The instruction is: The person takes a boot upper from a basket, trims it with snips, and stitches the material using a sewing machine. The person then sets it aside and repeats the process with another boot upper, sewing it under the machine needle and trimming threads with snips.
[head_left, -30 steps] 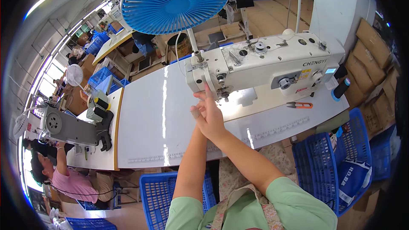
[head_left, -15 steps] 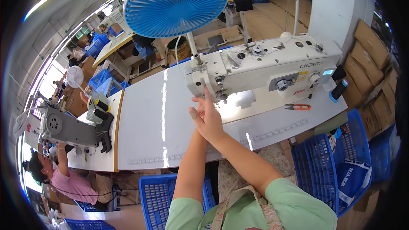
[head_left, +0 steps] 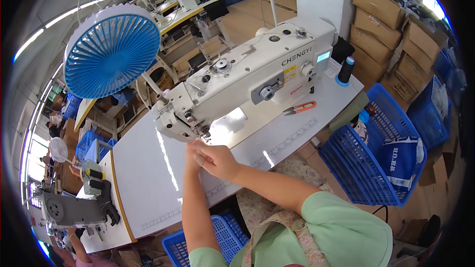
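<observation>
A white industrial sewing machine (head_left: 247, 74) stands on a white table (head_left: 143, 183). Both of my hands meet just below its needle end. My left hand (head_left: 191, 149) reaches up from below, its fingertips at the needle, and is partly covered by the other hand. My right hand (head_left: 218, 161) comes in from the right with fingers curled and pinched together against the left. Whatever they pinch is too small to see. Orange thread snips (head_left: 300, 108) lie on the table under the machine's arm, out of reach of both hands.
A blue fan (head_left: 111, 52) stands above the machine's left end. A dark thread spool (head_left: 345, 70) sits at the table's right end. Blue baskets stand at the right (head_left: 361, 168) and under the table (head_left: 222, 237). Another sewing machine (head_left: 69, 210) is at the left, cardboard boxes (head_left: 396, 20) at the right.
My head has moved closer and tilted, so the machine fills more of the view. The outstretched fingers at the needle have curled in, and both hands are now bunched together.
</observation>
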`<state>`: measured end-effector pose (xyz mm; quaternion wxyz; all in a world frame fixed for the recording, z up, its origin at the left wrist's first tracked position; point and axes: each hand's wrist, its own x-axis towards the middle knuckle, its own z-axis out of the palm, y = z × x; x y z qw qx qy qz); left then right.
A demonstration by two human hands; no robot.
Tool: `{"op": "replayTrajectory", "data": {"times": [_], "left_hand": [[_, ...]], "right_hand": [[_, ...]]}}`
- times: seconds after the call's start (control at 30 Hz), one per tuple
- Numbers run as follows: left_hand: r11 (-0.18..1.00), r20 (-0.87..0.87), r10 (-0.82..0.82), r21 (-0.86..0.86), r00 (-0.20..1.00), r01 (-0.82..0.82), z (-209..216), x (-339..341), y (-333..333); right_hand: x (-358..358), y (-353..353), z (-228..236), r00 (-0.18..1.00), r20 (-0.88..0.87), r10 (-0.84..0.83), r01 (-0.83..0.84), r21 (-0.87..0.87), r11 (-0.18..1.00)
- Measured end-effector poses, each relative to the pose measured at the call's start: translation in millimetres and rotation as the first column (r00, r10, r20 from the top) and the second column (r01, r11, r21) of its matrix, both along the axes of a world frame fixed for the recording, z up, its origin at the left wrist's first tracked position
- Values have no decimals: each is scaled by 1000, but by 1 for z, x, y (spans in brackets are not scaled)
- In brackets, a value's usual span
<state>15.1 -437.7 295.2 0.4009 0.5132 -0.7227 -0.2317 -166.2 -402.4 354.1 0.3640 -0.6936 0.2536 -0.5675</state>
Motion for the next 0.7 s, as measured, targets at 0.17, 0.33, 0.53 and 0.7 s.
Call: {"op": "replayTrajectory", "data": {"times": [0.17, 0.33, 0.53, 0.7], "left_hand": [[952, 6, 236, 198, 972, -232, -1, -4, 19], [931, 58, 245, 266, 968, -252, 6, -16, 23], [968, 206, 242, 13, 948, -250, 7, -21, 26], [951, 328, 308, -85, 893, -297, 8, -23, 21]], "right_hand": [[-21, -34, -34, 935, -354, -27, 14, -38, 999], [-18, -62, -58, 837, -519, -173, 14, -296, 955], [-12, -59, -68, 810, -528, -254, 66, -348, 935], [-9, -61, -75, 795, -522, -308, 118, -366, 923]]}}
